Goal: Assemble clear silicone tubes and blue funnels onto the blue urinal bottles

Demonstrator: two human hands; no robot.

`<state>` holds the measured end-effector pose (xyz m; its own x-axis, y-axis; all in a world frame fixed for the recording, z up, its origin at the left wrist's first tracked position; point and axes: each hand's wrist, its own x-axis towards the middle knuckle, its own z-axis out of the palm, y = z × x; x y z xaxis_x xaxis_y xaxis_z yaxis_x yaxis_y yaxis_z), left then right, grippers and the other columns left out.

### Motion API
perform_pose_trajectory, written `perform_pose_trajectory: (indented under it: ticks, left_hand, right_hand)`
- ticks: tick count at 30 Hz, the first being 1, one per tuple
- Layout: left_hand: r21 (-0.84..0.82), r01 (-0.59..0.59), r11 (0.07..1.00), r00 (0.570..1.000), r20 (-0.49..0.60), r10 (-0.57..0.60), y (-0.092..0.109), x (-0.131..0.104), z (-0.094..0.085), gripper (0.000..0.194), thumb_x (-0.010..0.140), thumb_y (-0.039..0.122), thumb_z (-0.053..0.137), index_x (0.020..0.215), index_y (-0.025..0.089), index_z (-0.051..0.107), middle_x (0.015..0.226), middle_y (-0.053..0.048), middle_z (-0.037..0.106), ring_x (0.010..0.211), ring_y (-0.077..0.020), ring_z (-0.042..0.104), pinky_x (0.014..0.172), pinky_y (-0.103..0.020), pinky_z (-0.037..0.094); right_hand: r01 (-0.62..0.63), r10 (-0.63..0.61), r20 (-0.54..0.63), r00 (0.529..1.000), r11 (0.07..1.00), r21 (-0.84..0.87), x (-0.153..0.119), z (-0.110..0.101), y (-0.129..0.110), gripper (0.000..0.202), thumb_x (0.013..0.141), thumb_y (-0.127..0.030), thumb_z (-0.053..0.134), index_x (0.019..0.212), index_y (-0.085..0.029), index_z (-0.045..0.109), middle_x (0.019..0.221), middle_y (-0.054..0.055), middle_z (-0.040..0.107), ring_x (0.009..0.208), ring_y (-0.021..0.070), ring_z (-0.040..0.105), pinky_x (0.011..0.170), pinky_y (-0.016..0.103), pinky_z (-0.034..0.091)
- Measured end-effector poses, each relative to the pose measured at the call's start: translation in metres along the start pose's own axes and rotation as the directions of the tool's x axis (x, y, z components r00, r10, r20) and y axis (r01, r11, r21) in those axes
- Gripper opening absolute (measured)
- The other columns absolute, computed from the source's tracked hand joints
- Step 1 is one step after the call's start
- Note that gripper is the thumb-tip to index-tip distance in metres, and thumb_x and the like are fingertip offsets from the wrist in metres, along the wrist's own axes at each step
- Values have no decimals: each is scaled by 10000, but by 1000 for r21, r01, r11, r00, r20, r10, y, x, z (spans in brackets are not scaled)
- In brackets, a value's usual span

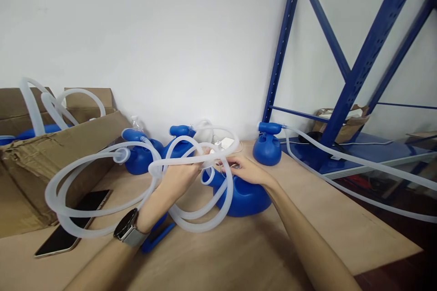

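A blue plastic bottle (pixel 244 198) with a short angled spout sits on the table in front of me. My right hand (pixel 247 170) is over its top, fingers bent and drawn together at a thin clear piece near the neck. My left hand (pixel 182 177), with a watch on the wrist, reaches in from the left, its fingers closed close to the right fingertips. What either hand pinches is too small or covered to make out. A coiled translucent hose (pixel 191 161) loops across my left hand and in front of the bottle, hiding part of the left fingers.
More blue bottles (pixel 267 149) with hoses stand along the wall. At left is a cardboard box (pixel 68 154) holding more hoses; a phone (pixel 73 225) lies beside it. A blue piece (pixel 157 238) is near my left wrist. Blue metal shelving (pixel 362 54) rises at right.
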<state>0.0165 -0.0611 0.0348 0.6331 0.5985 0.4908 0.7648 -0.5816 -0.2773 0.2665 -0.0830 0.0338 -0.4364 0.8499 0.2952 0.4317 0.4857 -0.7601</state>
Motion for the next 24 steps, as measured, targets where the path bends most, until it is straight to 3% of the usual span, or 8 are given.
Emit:
perform_pose_trajectory:
  ticks: [4, 9, 14, 19, 21, 24]
  left_hand:
    - [-41, -15, 999, 1000, -20, 15, 1, 0, 2, 505, 1022, 214, 465, 1523, 276, 470, 1093, -134, 744, 663, -198, 667, 599, -285, 483]
    - [-42, 0, 999, 999, -43, -1, 0, -1, 7, 538, 1019, 176, 443, 1544, 288, 448, 1122, -132, 741, 743, -216, 703, 629, -280, 498]
    - [-31, -47, 998, 998, -40, 46, -2, -3, 15, 583, 1023, 171, 433, 1590, 291, 366, 1256, -125, 704, 819, -214, 714, 688, -282, 522]
    - [-22, 55, 998, 996, 71, -54, -5, -3, 11, 597, 1024, 188, 425, 1610, 252, 328, 1078, -115, 752, 705, -208, 683, 614, -274, 471]
    - [-91, 132, 987, 990, 53, -127, -9, -2, 7, 557, 1042, 241, 410, 1597, 245, 363, 984, -96, 757, 697, -207, 673, 621, -275, 458]
    - [-260, 228, 938, 973, 28, -228, -21, 2, 4, 530, 1053, 309, 390, 1574, 217, 410, 850, -62, 733, 692, -196, 656, 636, -268, 440]
  right_hand:
    - [-57, 55, -31, 998, 996, -67, -4, 2, 4, 343, 825, -390, 769, 1094, -179, 737, 1027, 66, 779, 945, 268, 724, 860, 368, 572]
    - [-26, 23, -24, 999, 990, -138, -3, 3, 9, 292, 921, -349, 658, 1170, -201, 697, 1093, 68, 775, 964, 257, 727, 881, 377, 569]
    - [-34, 9, -132, 991, 981, -193, -1, 3, 10, 135, 911, -234, 604, 969, -179, 714, 985, 75, 778, 920, 256, 722, 868, 385, 564]
    - [-20, 9, -157, 988, 997, -70, 0, 4, 13, 224, 928, -244, 582, 1116, -194, 693, 1095, 87, 761, 988, 240, 727, 877, 364, 574]
    - [-35, 24, -170, 985, 997, -63, 0, 4, 14, 284, 921, -266, 608, 1190, -192, 664, 1100, 92, 757, 979, 237, 726, 878, 368, 573]
    - [-60, 41, -165, 985, 992, -112, 1, 5, 15, 266, 916, -292, 626, 1155, -186, 680, 1026, 82, 768, 938, 233, 722, 867, 363, 564]
